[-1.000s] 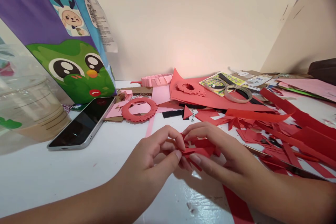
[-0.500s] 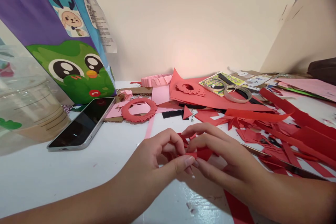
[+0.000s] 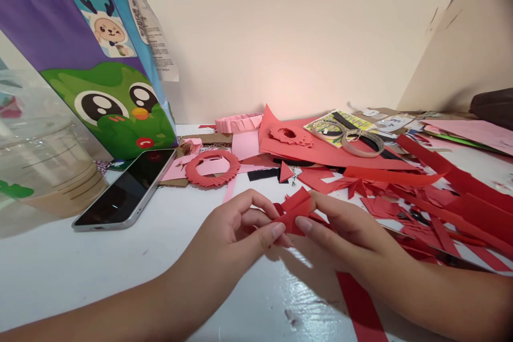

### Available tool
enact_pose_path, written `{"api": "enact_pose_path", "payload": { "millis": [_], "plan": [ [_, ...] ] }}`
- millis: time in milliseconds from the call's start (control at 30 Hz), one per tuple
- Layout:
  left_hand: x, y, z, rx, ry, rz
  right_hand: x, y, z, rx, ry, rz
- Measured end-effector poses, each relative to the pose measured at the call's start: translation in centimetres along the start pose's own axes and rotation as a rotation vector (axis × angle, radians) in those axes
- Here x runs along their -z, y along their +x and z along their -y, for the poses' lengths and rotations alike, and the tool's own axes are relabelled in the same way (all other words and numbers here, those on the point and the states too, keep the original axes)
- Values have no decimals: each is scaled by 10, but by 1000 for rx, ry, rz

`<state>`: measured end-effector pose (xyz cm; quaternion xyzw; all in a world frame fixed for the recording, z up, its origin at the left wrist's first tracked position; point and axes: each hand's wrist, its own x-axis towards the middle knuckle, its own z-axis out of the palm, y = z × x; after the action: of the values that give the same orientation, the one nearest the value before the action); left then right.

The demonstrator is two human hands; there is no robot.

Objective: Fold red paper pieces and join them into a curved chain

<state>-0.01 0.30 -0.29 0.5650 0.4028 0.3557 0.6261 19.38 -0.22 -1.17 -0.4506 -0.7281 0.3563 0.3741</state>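
A piece of folded red paper [image 3: 295, 212] is held between my two hands just above the white table. My left hand [image 3: 248, 227] pinches its left end between thumb and fingers. On the right side, my right hand [image 3: 344, 227] grips the paper with the thumb on the near face and the index finger behind. The fold's far side is partly hidden by my fingers. A red paper strip [image 3: 360, 307] lies on the table below my right wrist. Beyond my hands rests a ring of pleated red paper [image 3: 212, 169].
A phone [image 3: 126, 189] and a plastic cup of drink [image 3: 60, 171] stand left, before a purple and green paper bag [image 3: 104, 64]. Tape rolls [image 3: 363, 143] lie on red sheets at the back. Red scraps [image 3: 425, 208] and a long blade-like tool [image 3: 460, 261] spread on the right.
The red paper has come up into view between my fingers, its flap now raised. My right fingers have drawn back to the right and my right thumb has moved up onto it.
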Motion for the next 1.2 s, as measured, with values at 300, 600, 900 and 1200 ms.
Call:
{"api": "enact_pose_path", "payload": {
  "millis": [300,600,900,1200],
  "plan": [
    [-3,-3,-1,24,30,21,-2,1,-6,-81,1,35],
    [-3,-3,-4,-27,250,-21,0,4,-3,-14,177,-15],
    [-1,-1,-2,-23,147,-3,1,3,-3,-23,136,12],
    [-2,0,0,15,125,-8,-2,4,-10,-92,246,69]
  ]
}}
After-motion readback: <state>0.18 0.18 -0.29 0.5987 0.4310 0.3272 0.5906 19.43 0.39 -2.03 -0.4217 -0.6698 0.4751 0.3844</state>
